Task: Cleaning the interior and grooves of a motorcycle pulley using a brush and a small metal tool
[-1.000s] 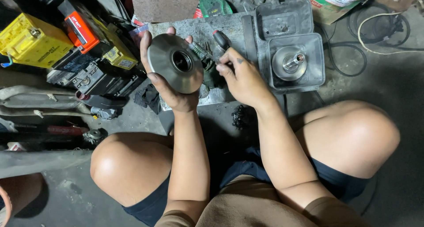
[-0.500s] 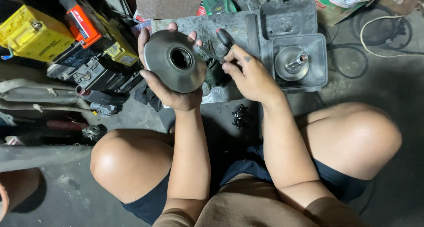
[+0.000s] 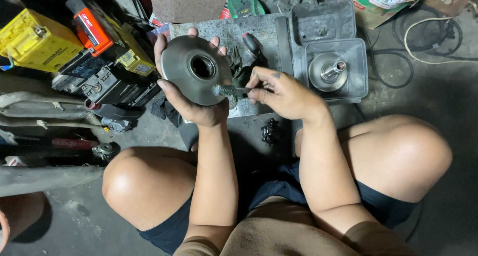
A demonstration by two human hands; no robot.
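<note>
Both hands work: left hand [image 3: 191,104] holds disc [image 3: 185,71] (brush [image 3: 226,90] in right hand [image 3: 284,94]).

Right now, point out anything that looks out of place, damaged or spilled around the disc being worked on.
Nothing looks broken or spilled. The left hand holds the round metal disc upright while the right hand puts a small wire brush to its face. Only the loose black chain lying on the floor between the knees stands out.

Dark navy shorts, tan shirt
</note>
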